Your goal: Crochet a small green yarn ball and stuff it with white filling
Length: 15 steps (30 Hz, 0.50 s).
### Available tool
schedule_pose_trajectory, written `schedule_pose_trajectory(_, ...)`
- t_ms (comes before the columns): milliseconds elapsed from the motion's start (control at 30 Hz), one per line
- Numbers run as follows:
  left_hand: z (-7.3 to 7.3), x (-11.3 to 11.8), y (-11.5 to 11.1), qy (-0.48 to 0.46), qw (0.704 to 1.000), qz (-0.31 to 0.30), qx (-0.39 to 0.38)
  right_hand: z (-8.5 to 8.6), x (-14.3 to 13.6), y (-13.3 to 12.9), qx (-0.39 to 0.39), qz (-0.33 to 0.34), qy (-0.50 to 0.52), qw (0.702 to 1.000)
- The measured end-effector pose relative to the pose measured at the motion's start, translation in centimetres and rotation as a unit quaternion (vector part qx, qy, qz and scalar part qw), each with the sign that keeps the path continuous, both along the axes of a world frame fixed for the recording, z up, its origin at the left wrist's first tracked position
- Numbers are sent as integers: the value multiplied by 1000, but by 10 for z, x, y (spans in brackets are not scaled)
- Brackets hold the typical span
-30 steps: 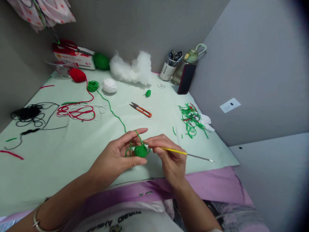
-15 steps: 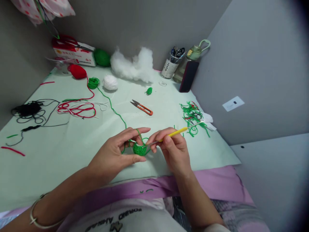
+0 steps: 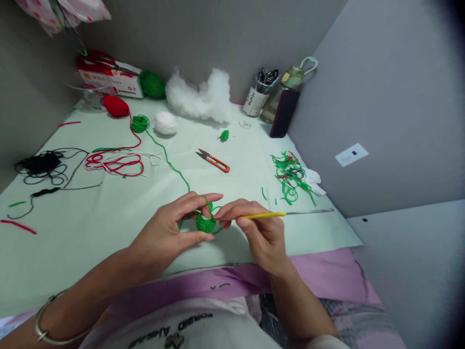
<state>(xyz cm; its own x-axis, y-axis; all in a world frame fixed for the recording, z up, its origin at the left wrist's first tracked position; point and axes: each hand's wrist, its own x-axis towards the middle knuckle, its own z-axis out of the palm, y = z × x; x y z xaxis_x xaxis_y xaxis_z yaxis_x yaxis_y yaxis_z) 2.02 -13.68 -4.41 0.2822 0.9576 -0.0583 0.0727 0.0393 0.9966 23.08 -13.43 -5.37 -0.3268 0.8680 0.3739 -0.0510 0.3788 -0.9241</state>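
Between the thumb and fingers of my left hand [image 3: 174,220] sits a small round green crochet piece [image 3: 206,224], with some white showing at its top. Green working yarn [image 3: 174,167] passes over my left index finger and trails back to a small wound green bundle [image 3: 140,123]. My right hand [image 3: 259,230] grips a crochet hook [image 3: 267,215] by its yellow handle. The hook's left tip meets the top right edge of the green piece, where a strand is drawn up; its other metal end points right, nearly level.
Orange thread snips [image 3: 213,161] and a small green crocheted piece [image 3: 224,135] lie beyond my hands. White stuffing [image 3: 199,97], a white yarn ball [image 3: 165,123] and red yarn [image 3: 116,106] stand behind. Yarn scraps [image 3: 290,177] lie right, black yarn [image 3: 41,165] left, a phone [image 3: 285,114] back right.
The crochet hook has swung from a slant to nearly level as my right hand turned. The green piece and my left hand have shifted slightly left.
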Motion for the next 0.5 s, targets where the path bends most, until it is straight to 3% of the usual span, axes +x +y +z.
schedule_pose_trajectory(100, 2, 3, -1, -19, 999, 18, -21, -3, -2, -1, 77, -2, -35, 996)
schedule_pose_trajectory(200, 2, 10, -7, -79, 991, 67, -87, -10, -6, -5, 166, -64, -106, 978)
schedule_pose_trajectory(300, -2, 19, -16, -143, 979, 99, -109, -17, -11, -13, 177, -126, -183, 959)
schedule_pose_trajectory(400, -7, 23, -22, -234, 955, 79, -163, -23, -13, -17, 195, -145, -198, 949)
schedule_pose_trajectory(500, -9, 19, -19, -309, 920, 25, -239, -24, -13, -15, 238, -159, -117, 951)
